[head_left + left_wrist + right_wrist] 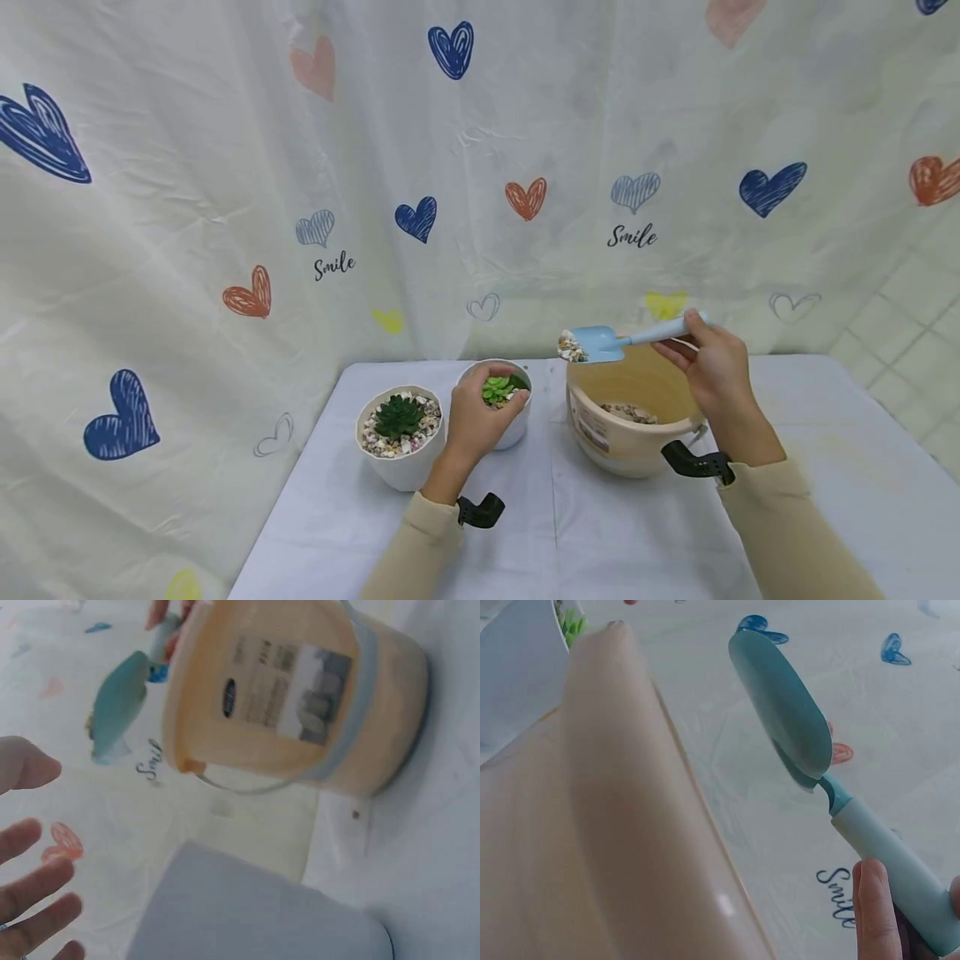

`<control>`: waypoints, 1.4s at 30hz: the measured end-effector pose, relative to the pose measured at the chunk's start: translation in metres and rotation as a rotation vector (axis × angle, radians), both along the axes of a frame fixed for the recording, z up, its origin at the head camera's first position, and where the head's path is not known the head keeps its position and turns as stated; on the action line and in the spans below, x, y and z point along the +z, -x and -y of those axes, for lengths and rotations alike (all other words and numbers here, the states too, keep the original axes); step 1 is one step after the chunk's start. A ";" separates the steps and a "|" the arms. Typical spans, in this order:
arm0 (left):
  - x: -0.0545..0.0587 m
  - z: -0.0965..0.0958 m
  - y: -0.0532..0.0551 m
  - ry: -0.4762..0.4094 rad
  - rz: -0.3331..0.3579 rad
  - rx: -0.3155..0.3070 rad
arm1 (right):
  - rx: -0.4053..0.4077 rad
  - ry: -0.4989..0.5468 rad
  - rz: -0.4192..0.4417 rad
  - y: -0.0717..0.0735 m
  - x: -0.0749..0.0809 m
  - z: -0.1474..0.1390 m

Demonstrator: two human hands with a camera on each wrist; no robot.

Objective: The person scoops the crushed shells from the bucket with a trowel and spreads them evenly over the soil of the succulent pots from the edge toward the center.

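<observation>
In the head view my right hand (716,371) grips the handle of a light blue hand trowel (602,343) above the beige bucket (600,446). Small pale pebbles (572,347) lie at the blade's tip. My left hand (471,417) is over the near-left side of a white pot (516,432) with a bright green succulent (498,390), partly hidden behind the hand. Seen from the left wrist, the fingers (39,892) are spread apart and hold nothing. The right wrist view shows the underside of the trowel blade (784,705), beside the bucket's rim.
A second white pot (405,475) with a dark green succulent (398,416) in pebbles stands left of my left hand. More pebbles (632,412) lie in the bucket, which has a handle (364,697). A white cloth (517,550) covers the table, with a heart-print curtain (465,150) behind.
</observation>
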State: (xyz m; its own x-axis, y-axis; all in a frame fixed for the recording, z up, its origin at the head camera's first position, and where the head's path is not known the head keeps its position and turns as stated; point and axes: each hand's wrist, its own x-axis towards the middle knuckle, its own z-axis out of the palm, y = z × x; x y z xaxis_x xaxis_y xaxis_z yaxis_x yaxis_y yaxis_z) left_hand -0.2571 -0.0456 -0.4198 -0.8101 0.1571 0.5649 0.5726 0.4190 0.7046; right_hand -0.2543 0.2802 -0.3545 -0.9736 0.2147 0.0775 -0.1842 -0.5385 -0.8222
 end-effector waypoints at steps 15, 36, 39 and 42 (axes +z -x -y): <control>-0.052 -0.001 0.014 0.239 0.095 0.432 | 0.024 -0.141 0.079 0.017 -0.004 0.039; -0.080 0.005 0.017 -0.236 0.236 0.281 | -0.070 -0.425 0.141 0.024 -0.008 0.069; -0.083 0.006 0.018 -0.258 0.242 0.269 | -0.089 -0.454 0.098 0.023 -0.009 0.071; -0.085 0.008 0.019 -0.278 0.246 0.249 | -0.111 -0.474 0.064 0.022 -0.010 0.073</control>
